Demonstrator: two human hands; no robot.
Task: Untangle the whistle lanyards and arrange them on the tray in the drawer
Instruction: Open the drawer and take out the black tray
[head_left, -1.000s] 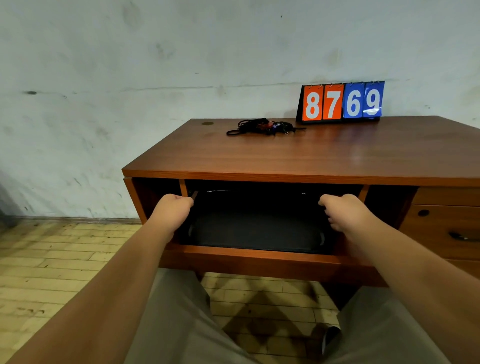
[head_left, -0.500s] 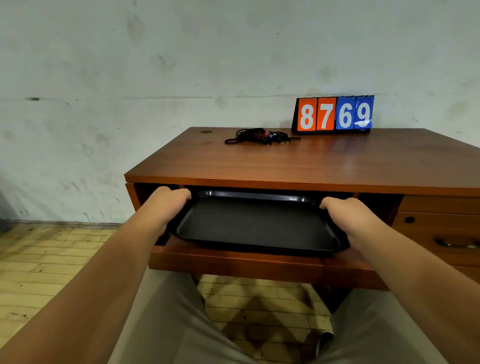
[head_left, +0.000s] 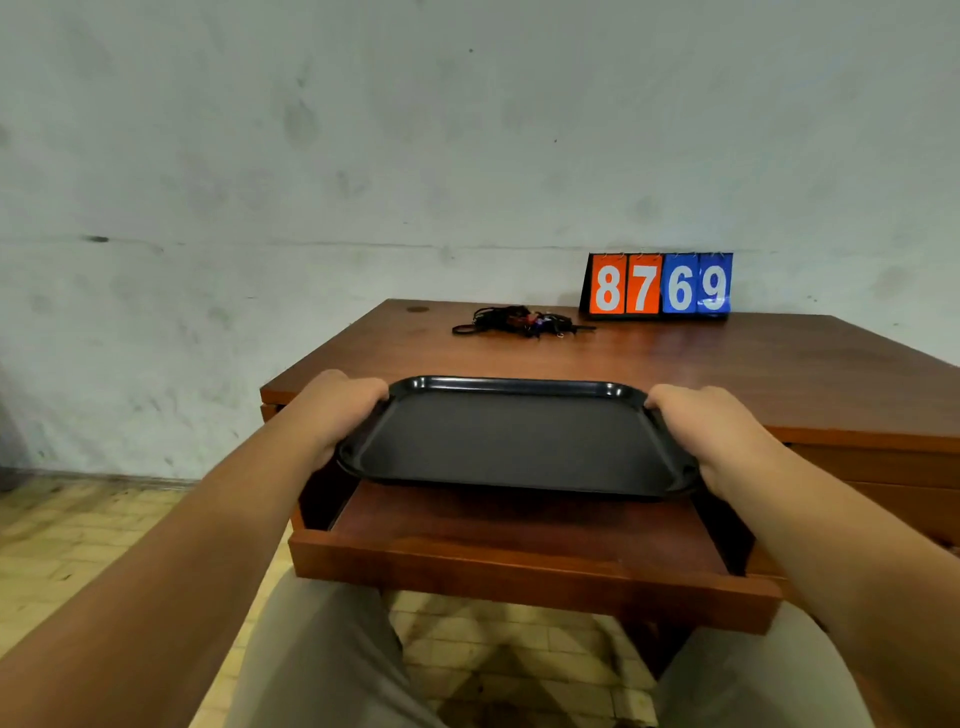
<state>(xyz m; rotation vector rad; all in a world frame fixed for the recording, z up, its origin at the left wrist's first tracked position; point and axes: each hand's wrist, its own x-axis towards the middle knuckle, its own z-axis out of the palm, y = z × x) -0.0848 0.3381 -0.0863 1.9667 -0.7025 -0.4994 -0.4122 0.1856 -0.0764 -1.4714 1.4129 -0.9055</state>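
Black tray (head_left: 514, 441) above open drawer (head_left: 530, 577)

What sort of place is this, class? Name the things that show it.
Probably a sports office or storeroom: a flip scoreboard stands on a wooden desk near a tangle of whistle lanyards, against a bare stained wall.

Wooden desk (head_left: 675, 374), tangled whistle lanyards (head_left: 514, 321) beside a flip scoreboard (head_left: 660, 285) near its back edge
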